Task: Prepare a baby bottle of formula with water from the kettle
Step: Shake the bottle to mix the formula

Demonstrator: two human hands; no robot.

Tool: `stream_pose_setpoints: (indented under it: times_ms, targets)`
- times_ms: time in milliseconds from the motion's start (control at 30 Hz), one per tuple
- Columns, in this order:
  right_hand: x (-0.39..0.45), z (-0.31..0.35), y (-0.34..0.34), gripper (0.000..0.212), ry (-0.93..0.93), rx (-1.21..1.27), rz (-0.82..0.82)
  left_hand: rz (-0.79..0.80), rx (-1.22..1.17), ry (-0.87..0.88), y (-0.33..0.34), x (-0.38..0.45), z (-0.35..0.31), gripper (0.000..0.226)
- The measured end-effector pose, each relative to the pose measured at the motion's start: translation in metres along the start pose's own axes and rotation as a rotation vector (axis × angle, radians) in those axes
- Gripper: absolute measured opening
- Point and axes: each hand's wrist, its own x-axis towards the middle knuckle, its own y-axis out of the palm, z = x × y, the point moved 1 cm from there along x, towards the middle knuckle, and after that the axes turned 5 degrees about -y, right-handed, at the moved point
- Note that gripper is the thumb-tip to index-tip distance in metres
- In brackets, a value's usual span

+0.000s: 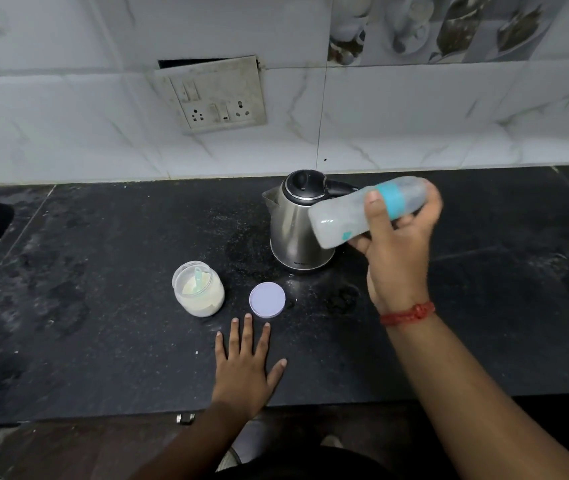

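The baby bottle was gripped in the right hand, fingers and thumb curled round it, and was held tilted almost on its side in the air in front of the steel kettle. The left hand was laid flat on the black counter, fingers spread and straight, nothing held. Just beyond its fingertips a round lid was seen, beside an open formula jar with a scoop standing inside.
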Motion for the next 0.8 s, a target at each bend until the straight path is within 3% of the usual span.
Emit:
stream_pose_setpoints:
  times_ms: [100, 267, 367, 533, 633, 733, 800]
  targets:
    - [-0.005, -0.003, 0.001, 0.064, 0.019, -0.151, 0.224, 0.002, 0.003, 0.003, 0.0, 0.0, 0.002, 0.079]
    - [0.001, 0.005, 0.004, 0.059, 0.007, 0.029, 0.012, -0.01, 0.001, 0.004, 0.0, 0.0, -0.001, 0.078]
    - [-0.004, -0.004, 0.006, 0.063, 0.039, -0.112, 0.2, -0.001, 0.003, 0.003, 0.0, -0.001, 0.001, 0.078]
    - [-0.002, -0.002, 0.005, 0.053, 0.044, 0.04, 0.028, 0.0, 0.005, 0.003, -0.001, 0.0, 0.0, 0.079]
    - [-0.007, -0.008, 0.006, 0.061, 0.052, -0.134, 0.228, -0.002, 0.009, 0.005, -0.001, -0.001, 0.001, 0.077]
    - [0.0, 0.0, 0.002, 0.056, 0.041, -0.01, 0.002, -0.008, 0.001, 0.004, -0.001, 0.0, 0.001, 0.077]
    - [0.004, 0.002, -0.001, 0.057, 0.033, 0.011, -0.05, -0.011, 0.002, 0.002, -0.001, 0.0, 0.0, 0.077]
